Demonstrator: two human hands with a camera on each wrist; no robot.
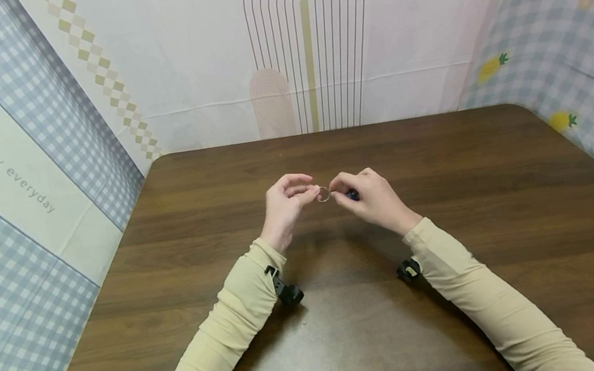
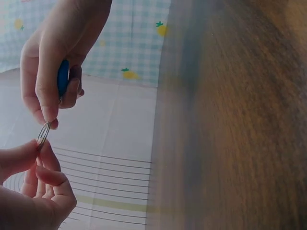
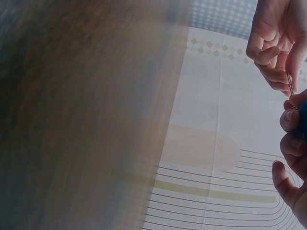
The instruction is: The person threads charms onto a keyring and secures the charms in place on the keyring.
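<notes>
A thin metal key ring (image 1: pixel 323 194) is stretched between both hands above the table. My left hand (image 1: pixel 284 209) pinches one side of it between thumb and forefinger. The opposite side sits at the thumb and forefinger tips of my right hand (image 1: pixel 372 200), which pinch it there. Within the right hand's curled fingers lies a small blue object (image 2: pixel 63 78), mostly covered, so its kind cannot be told. In the left wrist view the key ring (image 2: pixel 43 135) shows its coiled loops edge-on. The right wrist view has the key ring (image 3: pixel 289 83) as a narrow sliver.
Beneath the hands spreads a dark brown wooden table (image 1: pixel 361 346). A white patterned cloth (image 1: pixel 189 45) hangs behind it, with checked cloths on both sides. Black wrist cameras are strapped to the left sleeve (image 1: pixel 236 315) and the right sleeve (image 1: pixel 469 281).
</notes>
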